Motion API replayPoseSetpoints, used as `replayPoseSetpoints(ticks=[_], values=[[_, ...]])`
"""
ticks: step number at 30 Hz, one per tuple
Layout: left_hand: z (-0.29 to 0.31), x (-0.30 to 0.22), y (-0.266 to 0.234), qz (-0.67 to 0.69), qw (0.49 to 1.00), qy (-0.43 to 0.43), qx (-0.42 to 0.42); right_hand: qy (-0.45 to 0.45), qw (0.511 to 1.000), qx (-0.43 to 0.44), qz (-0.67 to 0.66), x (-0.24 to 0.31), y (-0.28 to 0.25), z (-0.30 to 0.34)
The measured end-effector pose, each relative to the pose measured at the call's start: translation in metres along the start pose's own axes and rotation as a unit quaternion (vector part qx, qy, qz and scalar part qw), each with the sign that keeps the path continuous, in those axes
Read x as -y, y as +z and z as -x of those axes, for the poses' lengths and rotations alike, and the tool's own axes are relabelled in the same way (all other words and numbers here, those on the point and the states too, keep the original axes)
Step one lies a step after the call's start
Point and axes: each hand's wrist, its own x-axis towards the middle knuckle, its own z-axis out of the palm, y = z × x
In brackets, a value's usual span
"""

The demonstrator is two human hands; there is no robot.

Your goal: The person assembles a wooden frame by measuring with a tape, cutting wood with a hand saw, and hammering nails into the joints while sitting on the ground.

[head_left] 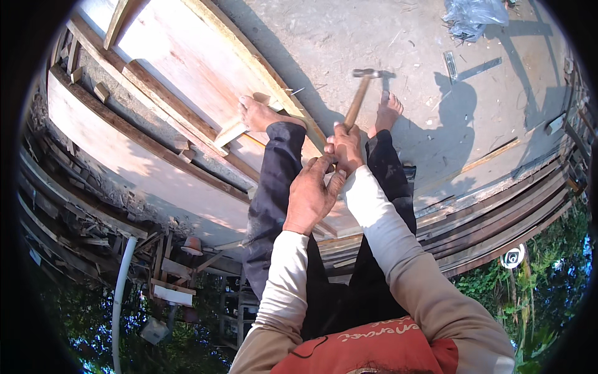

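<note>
My right hand (pixel 346 148) is wrapped round the wooden handle of a hammer (pixel 357 103), whose metal head points away from me over the concrete. Close against it, my left hand (pixel 310 196) has its thumb and fingers drawn together in a pinch; what sits between them, if anything, is too small to make out. Both hands are over the gap between my knees. Under my left foot lies a wooden panel (pixel 193 68) edged with a long timber batten (pixel 249 47). A short wood piece (pixel 230 133) rests across the panel beside that foot.
My right bare foot (pixel 387 113) stands on the concrete floor (pixel 349 37). A metal try square (pixel 451 65) lies farther right, below a clear plastic bag (pixel 474 17). Long boards (pixel 498 218) are stacked at the right. More timber and a pale pipe (pixel 123 293) are at the left.
</note>
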Motion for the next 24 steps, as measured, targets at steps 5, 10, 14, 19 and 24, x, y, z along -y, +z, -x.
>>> replayPoseSetpoints(ticks=[5, 10, 14, 19, 24], values=[[0.006, 0.013, -0.01, -0.011, 1.0, -0.009, -0.028, 0.08, 0.978, 0.19, 0.03, 0.032, -0.057, 0.017], [0.002, -0.011, -0.015, 0.018, 0.999, -0.047, 0.013, -0.11, 0.988, -0.008, -0.11, 0.041, -0.015, 0.007], [0.003, 0.015, -0.012, 0.004, 0.998, 0.015, -0.054, 0.066, 0.971, 0.186, 0.138, 0.022, -0.016, 0.016], [0.01, -0.001, -0.023, 0.017, 0.999, -0.035, -0.028, -0.019, 0.991, 0.131, 0.0, 0.065, -0.026, 0.022], [0.004, 0.007, -0.009, 0.012, 0.999, 0.02, -0.044, 0.02, 0.972, 0.184, 0.146, -0.002, 0.003, 0.0]])
